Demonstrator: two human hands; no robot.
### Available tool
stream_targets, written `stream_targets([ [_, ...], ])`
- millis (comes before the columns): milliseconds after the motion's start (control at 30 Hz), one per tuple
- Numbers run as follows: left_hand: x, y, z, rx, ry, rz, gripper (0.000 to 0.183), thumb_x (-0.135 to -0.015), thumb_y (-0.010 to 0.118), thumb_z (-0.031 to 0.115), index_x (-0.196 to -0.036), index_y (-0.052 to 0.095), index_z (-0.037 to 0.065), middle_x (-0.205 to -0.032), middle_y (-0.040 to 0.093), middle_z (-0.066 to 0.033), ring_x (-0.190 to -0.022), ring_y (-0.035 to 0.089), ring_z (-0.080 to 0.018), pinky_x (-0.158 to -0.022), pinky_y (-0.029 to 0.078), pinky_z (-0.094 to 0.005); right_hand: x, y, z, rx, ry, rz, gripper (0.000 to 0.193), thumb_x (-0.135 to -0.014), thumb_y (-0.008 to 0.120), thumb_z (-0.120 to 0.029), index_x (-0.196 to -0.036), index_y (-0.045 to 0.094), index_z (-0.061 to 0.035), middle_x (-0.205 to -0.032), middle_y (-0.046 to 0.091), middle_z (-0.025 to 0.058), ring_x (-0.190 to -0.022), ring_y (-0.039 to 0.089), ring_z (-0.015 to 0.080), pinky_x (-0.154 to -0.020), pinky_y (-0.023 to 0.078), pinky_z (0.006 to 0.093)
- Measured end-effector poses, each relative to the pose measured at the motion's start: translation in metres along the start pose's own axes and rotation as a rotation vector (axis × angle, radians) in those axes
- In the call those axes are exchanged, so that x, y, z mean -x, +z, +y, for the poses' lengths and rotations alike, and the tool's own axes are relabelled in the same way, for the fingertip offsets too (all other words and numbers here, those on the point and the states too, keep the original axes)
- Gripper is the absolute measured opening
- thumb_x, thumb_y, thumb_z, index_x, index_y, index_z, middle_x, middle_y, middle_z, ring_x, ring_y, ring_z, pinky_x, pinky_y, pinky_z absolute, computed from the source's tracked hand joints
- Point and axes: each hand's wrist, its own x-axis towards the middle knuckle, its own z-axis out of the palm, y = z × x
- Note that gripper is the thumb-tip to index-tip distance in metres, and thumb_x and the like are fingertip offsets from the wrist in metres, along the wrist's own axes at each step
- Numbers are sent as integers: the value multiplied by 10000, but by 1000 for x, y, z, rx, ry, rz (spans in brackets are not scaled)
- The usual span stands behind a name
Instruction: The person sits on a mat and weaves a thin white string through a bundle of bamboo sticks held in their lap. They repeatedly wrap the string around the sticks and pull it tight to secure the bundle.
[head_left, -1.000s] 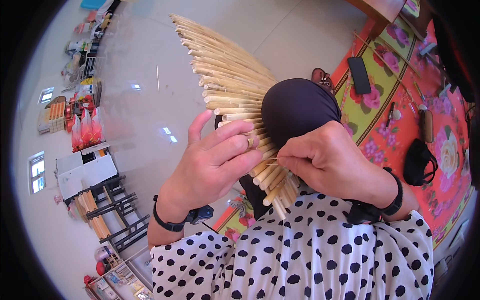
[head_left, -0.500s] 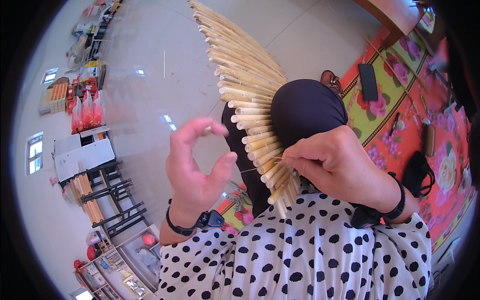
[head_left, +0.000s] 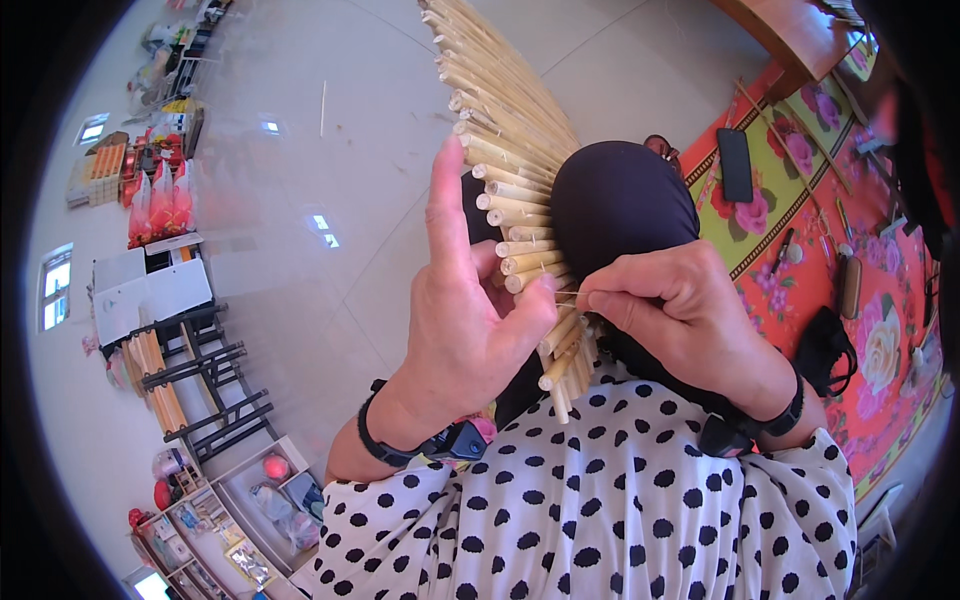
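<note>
A fan-shaped row of pale straw-coloured stalks (head_left: 510,165), bound side by side, lies across my dark-trousered lap. My left hand (head_left: 460,320) is at the cut ends, index finger stretched out along them. Its thumb presses on the near stalks while the other fingers curl in behind, partly hidden. My right hand (head_left: 665,315) is closed in a pinch on a thin thread (head_left: 566,293), which runs across the stalks toward my left thumb. Whether a needle is also in that pinch is too small to tell.
On the floral mat (head_left: 870,400) at the right lie a black phone (head_left: 735,165), a brown case (head_left: 850,288), a black bag (head_left: 826,350) and some pens. A wooden table leg (head_left: 790,72) stands far right. Folded black-framed furniture (head_left: 205,375) and shelves (head_left: 215,525) are at the left.
My left hand has moved right, from open in the air to the stalk ends, thumb now against them. The stalks have shifted slightly right. My right hand keeps its pinch on the thread.
</note>
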Motion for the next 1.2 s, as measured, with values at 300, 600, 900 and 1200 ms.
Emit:
stream_targets([
  [300,5,-2,-11,81,-30,34,941,-863,622,34,-1546,-25,30,-993,673,-137,-748,634,-110,-682,505,-214,-7,-10,-11,-89,276,-96,103,-903,617,3,-911,706,55,-799,701,55,-746,615,74,-678,478,219],
  [600,18,-32,-54,-126,218,58,496,-829,742,136,-1249,535,-30,-1141,567,-166,-941,614,-233,-821,511,-314,2,-12,-24,34,290,-46,121,-895,604,12,-933,712,48,-807,704,37,-691,572,50,-644,462,210],
  [900,17,-20,-70,117,48,-285,359,-814,698,38,-1160,615,-4,-858,634,-119,-780,650,-267,-734,526,-351,15,-6,-31,-79,487,130,270,-933,497,11,-1125,682,57,-649,534,-27,-588,473,48,-612,436,218],
  [1200,8,-30,-91,283,189,-489,161,-896,595,102,-976,676,-12,-836,673,-194,-746,660,-333,-683,516,-392,15,-18,-46,144,560,43,285,-892,541,82,-1138,681,47,-838,675,61,-699,576,85,-626,445,205],
])
